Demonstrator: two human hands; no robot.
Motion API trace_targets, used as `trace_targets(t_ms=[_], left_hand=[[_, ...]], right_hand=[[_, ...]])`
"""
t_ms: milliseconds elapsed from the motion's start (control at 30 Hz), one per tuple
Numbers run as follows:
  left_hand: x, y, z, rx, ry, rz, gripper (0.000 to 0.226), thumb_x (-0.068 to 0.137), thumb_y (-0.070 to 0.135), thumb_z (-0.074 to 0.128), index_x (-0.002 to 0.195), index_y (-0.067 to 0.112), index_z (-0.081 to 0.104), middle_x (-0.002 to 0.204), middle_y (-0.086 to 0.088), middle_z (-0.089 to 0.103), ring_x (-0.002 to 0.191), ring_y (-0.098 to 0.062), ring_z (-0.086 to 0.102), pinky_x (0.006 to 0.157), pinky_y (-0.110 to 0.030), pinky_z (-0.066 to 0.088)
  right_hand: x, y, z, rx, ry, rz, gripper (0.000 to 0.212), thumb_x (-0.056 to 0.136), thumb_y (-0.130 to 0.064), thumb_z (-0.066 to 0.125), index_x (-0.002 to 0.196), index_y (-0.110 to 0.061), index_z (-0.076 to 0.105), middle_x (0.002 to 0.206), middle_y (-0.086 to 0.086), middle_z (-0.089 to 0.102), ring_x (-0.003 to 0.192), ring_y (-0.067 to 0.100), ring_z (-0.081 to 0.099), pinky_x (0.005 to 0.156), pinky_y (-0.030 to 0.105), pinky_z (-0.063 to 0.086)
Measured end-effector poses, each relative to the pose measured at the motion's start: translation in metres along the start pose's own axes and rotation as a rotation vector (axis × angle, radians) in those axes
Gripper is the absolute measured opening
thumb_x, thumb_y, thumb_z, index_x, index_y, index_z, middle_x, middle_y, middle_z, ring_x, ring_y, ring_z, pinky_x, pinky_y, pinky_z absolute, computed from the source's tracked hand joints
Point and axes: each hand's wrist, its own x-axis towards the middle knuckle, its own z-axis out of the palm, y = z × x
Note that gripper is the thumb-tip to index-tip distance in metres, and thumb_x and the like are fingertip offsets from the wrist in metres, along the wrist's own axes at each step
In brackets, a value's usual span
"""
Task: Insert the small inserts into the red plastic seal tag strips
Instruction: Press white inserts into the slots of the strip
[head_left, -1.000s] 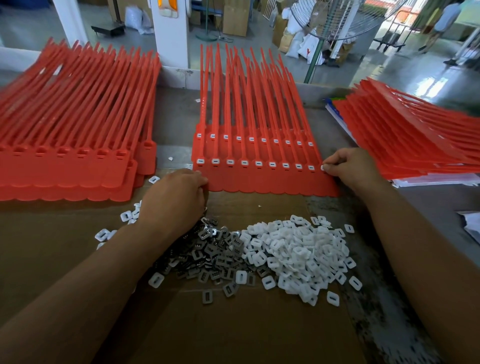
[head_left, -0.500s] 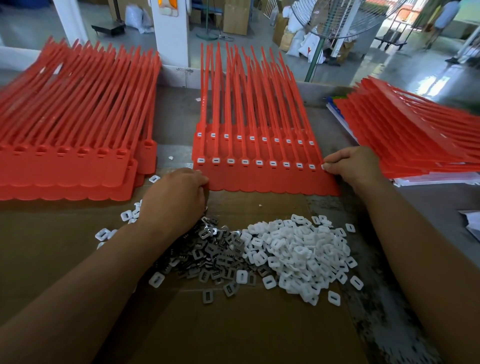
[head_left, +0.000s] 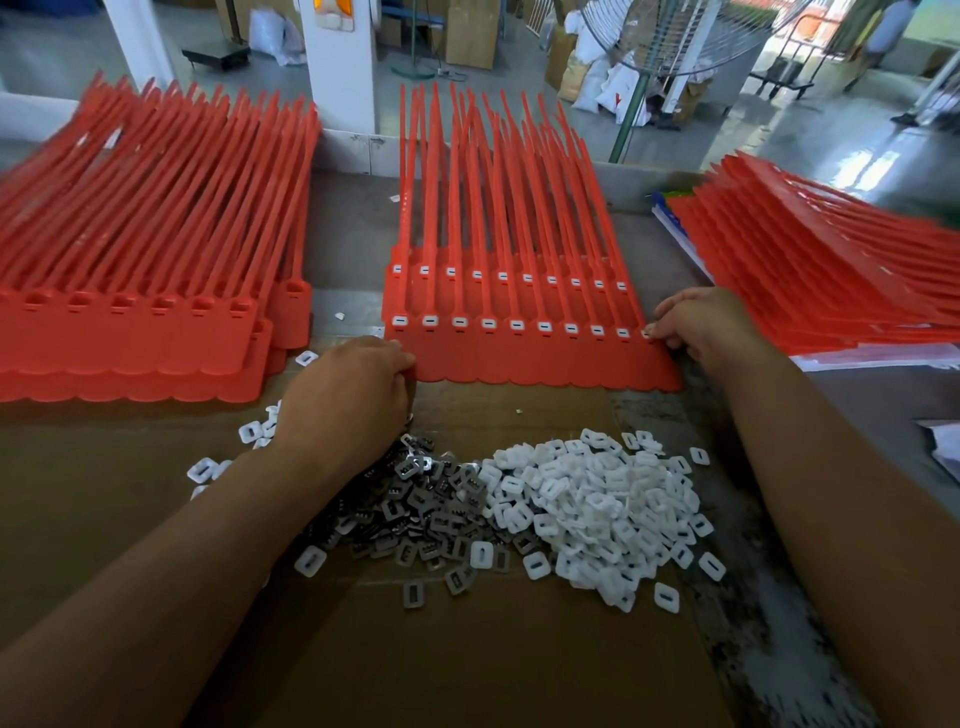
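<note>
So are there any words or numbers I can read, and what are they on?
None can be read.
Red marks on the white sack by the metal fan: too blurred.
Print on the coloured paper edge under the right stack of red plastic strips: too small.
On the middle sheet of red plastic seal tag strips: no lettering visible.

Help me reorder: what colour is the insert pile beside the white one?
Grey, metallic: the pile shows best in head view.
</note>
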Motion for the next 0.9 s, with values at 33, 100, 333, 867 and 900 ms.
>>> trace_targets(t_ms=[33, 100, 333, 867, 900], left_hand=[[0.000, 0.000, 0.000, 0.002, -0.004, 0.002, 0.026, 0.085, 0.007, 0.045, 0.097, 0.007, 0.069, 0.108, -0.010, 0.065, 0.098, -0.027, 0.059, 0.082, -0.037, 0.047], [0.000, 0.000, 0.000, 0.003, -0.005, 0.001, 0.026, 0.085, 0.007, 0.045, 0.097, 0.007, 0.069, 0.108, -0.010, 0.065, 0.098, -0.027, 0.059, 0.082, -0.037, 0.046], [0.000, 0.000, -0.001, 0.005, -0.006, 0.005, 0.026, 0.085, 0.007, 0.045, 0.097, 0.007, 0.069, 0.108, -0.011, 0.065, 0.098, -0.029, 0.059, 0.083, -0.038, 0.047], [0.000, 0.001, -0.001, -0.007, -0.019, -0.015, 0.027, 0.087, 0.008, 0.045, 0.100, 0.008, 0.068, 0.112, -0.009, 0.064, 0.102, -0.027, 0.057, 0.085, -0.034, 0.043], [0.000, 0.001, -0.001, -0.007, -0.019, -0.015, 0.027, 0.087, 0.008, 0.045, 0.100, 0.008, 0.068, 0.112, -0.009, 0.064, 0.102, -0.027, 0.057, 0.085, -0.034, 0.043]], right_hand=[[0.001, 0.000, 0.000, 0.000, 0.001, 0.004, 0.026, 0.071, 0.006, 0.068, 0.064, -0.015, 0.055, 0.062, 0.003, 0.053, 0.055, 0.011, 0.045, 0.046, 0.022, 0.030], [0.001, 0.001, -0.001, -0.002, 0.000, 0.004, 0.021, 0.071, 0.005, 0.070, 0.068, -0.012, 0.057, 0.062, 0.003, 0.052, 0.055, 0.012, 0.043, 0.046, 0.022, 0.031], [0.003, 0.002, -0.001, -0.064, -0.022, -0.013, 0.031, 0.075, 0.001, 0.068, 0.106, 0.002, 0.063, 0.092, 0.016, 0.065, 0.071, 0.019, 0.052, 0.067, 0.027, 0.046], [-0.012, -0.005, -0.001, 0.011, 0.014, 0.056, 0.031, 0.072, 0.003, 0.070, 0.103, 0.000, 0.066, 0.071, 0.009, 0.054, 0.056, 0.012, 0.039, 0.046, 0.022, 0.031], [-0.012, -0.005, -0.001, -0.003, 0.015, 0.057, 0.031, 0.073, 0.002, 0.070, 0.103, 0.001, 0.065, 0.079, 0.011, 0.056, 0.057, 0.012, 0.040, 0.048, 0.023, 0.031]])
